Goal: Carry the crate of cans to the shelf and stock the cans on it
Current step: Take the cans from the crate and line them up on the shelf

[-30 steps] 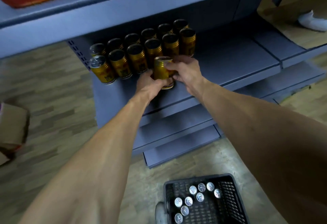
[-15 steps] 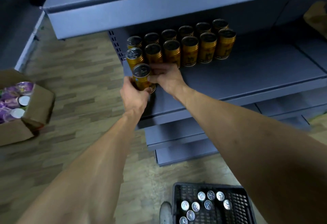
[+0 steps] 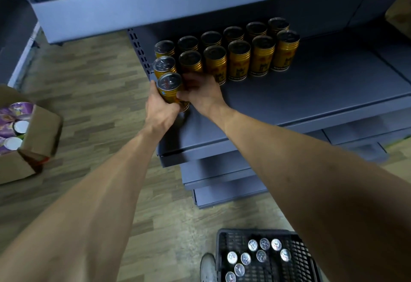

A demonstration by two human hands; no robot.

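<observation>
My left hand (image 3: 159, 109) and right hand (image 3: 201, 94) both clamp one gold can (image 3: 170, 89) at the shelf (image 3: 311, 94)'s near left corner, starting a third row before the stocked cans (image 3: 224, 48). It stands upright, lid skyward, leaning slightly. More wait in the crate (image 3: 298, 257), near right.

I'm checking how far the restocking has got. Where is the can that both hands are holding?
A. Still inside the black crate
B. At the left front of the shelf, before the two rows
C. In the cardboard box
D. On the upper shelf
B: the left hand and right hand grip the can at the shelf's left front, before the two rows of cans.
</observation>
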